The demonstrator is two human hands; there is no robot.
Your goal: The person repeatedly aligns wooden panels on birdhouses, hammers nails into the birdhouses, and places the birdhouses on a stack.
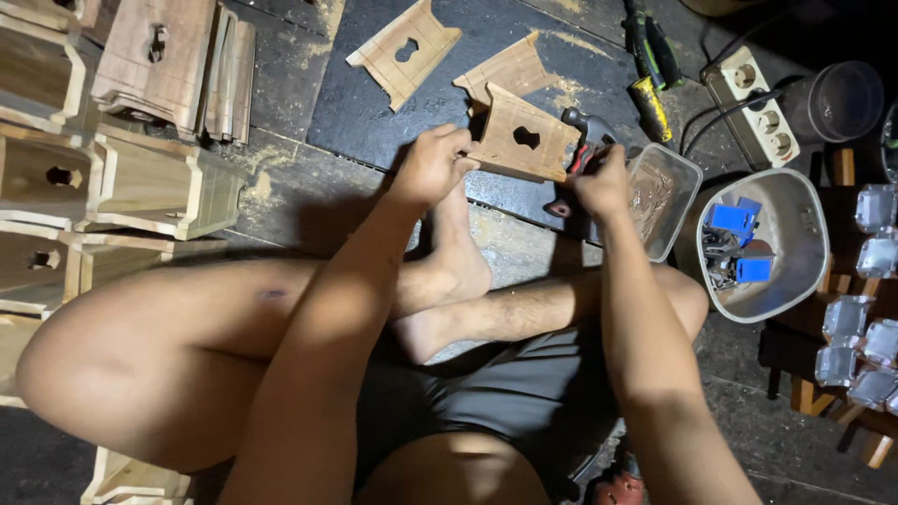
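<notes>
I sit cross-legged on the floor. My left hand [433,166] grips the left edge of a wooden panel [520,134] with a keyhole-shaped cut-out, held upright above my feet. My right hand [601,182] is closed at the panel's right edge around a dark tool with a red-and-black grip [585,150]; its metal head sticks out above the panel. Two similar flat panels [405,50] [510,67] lie on the dark mat beyond.
Assembled wooden boxes [150,182] stack at the left. A clear plastic tub of nails [659,196] and a round metal bowl with blue packets [762,245] stand at the right. A power strip [753,103], a screwdriver [650,108] and small metal pieces [856,323] lie farther right.
</notes>
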